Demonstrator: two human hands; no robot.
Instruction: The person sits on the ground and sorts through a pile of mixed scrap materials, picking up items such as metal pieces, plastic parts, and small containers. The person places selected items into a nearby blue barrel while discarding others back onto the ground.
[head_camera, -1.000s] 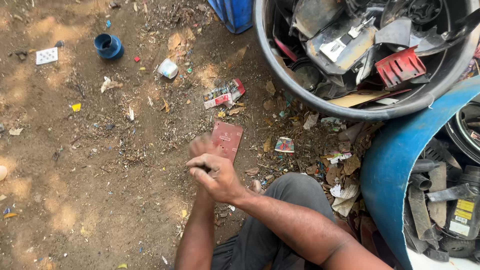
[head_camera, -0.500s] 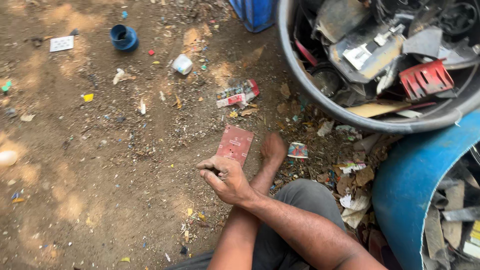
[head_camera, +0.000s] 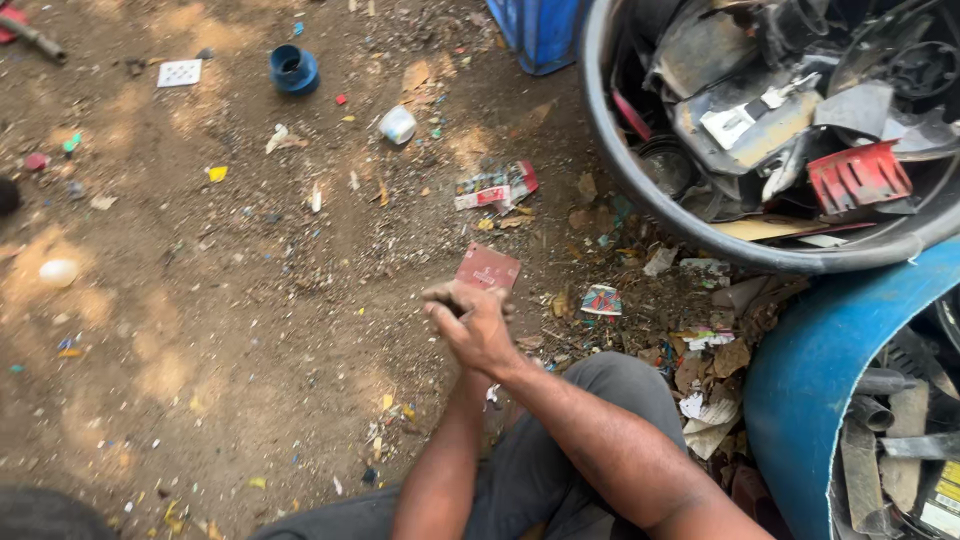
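Note:
My two hands meet in the middle of the view, just above my knee. My right hand lies on top with its fingers curled, and a small dark piece shows at its fingertips. My left hand is mostly hidden beneath the right, so its grip is unclear. A flat red card-like piece lies on the dirt just beyond the fingers.
A large grey tub full of black and red plastic scrap stands at the upper right. A blue drum with scrap is at the right, a blue container at the top. A blue cap, a white cup and wrappers litter the ground.
My left hand, which reached out toward the red piece half a second ago, has drawn back under my right hand. The view has shifted slightly.

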